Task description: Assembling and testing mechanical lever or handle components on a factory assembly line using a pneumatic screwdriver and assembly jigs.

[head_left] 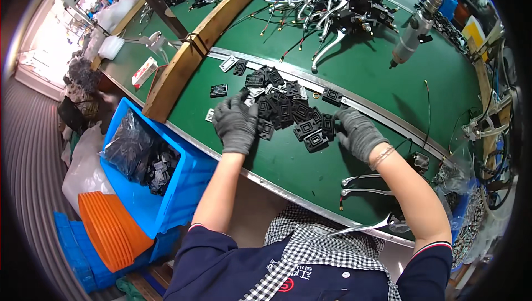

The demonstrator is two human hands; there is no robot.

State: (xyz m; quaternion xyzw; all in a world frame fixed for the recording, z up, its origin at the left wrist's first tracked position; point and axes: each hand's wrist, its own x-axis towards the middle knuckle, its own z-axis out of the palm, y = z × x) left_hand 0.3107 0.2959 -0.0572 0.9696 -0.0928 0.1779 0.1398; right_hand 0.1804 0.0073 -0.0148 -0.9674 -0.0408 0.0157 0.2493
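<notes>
A loose pile of small black rectangular caps (284,108), with raised rectangular rims, lies on the green worktop (288,160). A few silvery plates (228,64) are mixed in and beside it. At the pile's left edge rests my left hand (235,125) in a dark grey glove, fingers apart and touching the pieces. My right hand (360,135), gloved alike, is at the pile's right edge, with fingers bent but apart. I see nothing held in either hand, though the undersides of both are hidden.
Brake levers with cables (332,16) are heaped at the back. A power screwdriver (413,38) hangs at the right. A wooden bar (194,52) bounds the left side. Below left stands a blue bin (188,173). Several levers (366,192) lie near my right forearm.
</notes>
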